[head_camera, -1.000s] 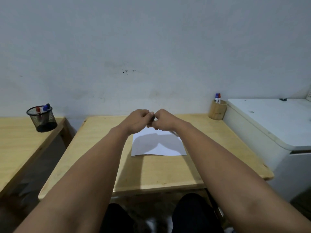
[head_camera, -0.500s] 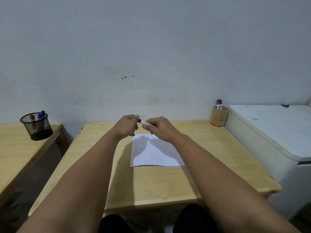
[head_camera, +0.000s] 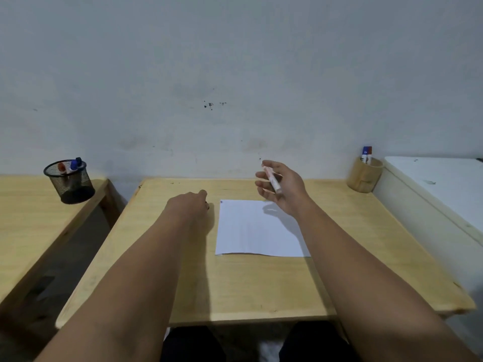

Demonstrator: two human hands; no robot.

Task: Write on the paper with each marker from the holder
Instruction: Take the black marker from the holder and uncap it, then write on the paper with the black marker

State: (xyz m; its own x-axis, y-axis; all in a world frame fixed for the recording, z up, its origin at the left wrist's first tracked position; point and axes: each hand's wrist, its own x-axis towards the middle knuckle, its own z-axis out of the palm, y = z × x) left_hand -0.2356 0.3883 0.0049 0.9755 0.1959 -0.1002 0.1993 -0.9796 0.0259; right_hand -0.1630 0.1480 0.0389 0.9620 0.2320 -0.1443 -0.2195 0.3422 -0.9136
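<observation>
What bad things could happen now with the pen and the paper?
The right hand holds the marker loosely, fingers spread, up above the desk, so it might slip and fall. The paper lies loose on the desk with no hand on it: the left hand rests beside it, so the sheet could slide when writing starts.

Paper (head_camera: 257, 228) lies mid-counter (head_camera: 261, 286); wooden holder (head_camera: 363, 176) at its far right corner; mesh holder (head_camera: 70, 182) on the left counter (head_camera: 31, 218).

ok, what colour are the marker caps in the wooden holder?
One blue, one red, side by side in the wooden holder at the table's far right corner; head view.
</observation>
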